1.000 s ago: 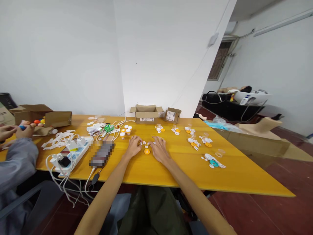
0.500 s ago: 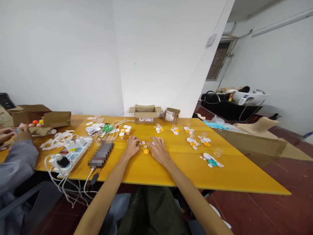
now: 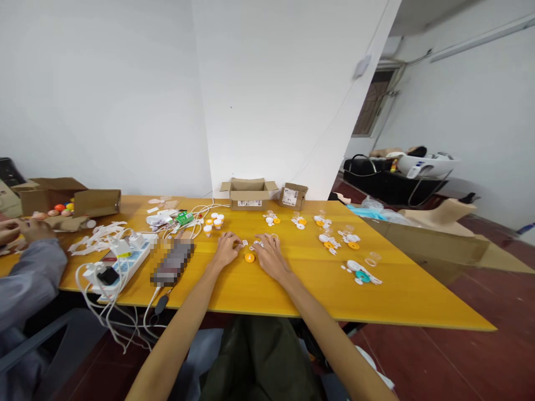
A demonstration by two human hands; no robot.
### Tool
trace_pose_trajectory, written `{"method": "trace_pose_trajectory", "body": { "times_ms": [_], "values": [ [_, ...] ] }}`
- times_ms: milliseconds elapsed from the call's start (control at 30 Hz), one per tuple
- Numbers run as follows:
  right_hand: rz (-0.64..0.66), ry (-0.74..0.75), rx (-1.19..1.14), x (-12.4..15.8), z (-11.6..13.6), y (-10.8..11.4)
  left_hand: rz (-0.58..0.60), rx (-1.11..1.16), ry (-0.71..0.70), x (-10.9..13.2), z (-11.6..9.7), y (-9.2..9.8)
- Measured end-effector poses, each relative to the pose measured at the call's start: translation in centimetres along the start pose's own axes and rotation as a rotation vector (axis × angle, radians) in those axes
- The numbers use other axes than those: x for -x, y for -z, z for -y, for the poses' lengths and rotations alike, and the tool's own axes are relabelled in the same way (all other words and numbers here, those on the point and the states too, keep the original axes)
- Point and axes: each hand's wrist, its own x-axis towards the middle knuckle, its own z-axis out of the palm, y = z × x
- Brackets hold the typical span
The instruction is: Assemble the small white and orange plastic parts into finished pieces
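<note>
My left hand rests low over the table with its fingers bent and apart, its fingertips beside a small white plastic piece with holes. Facing it, my right hand has its thumb and fingers at another small white plastic piece, which they seem to pinch. Just nearer to me lies a round orange plastic part, between the two hands and touched by neither. A clear ring shows partly behind my right fingers. Smaller parts under the fingers are hidden.
Groups of white, orange and clear parts lie to the right, one with a teal disc. Several white-capped cups stand left. Behind is an open carton. A power strip, phone and co-worker's sleeve are left.
The white piece by my right hand has shifted slightly right and away from the orange part, against my right fingertips. My left hand has barely moved.
</note>
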Motion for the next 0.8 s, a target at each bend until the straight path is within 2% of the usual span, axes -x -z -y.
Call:
{"method": "trace_pose_trajectory", "body": {
  "times_ms": [467,800],
  "values": [
    [-0.005,0.075,-0.075,0.1,0.6,1.1,-0.007,0.018,0.022,-0.1,0.2,-0.1],
    [0.033,0.094,-0.113,0.0,0.9,1.6,0.034,0.014,-0.033,0.1,-0.4,0.2]
  ]
}}
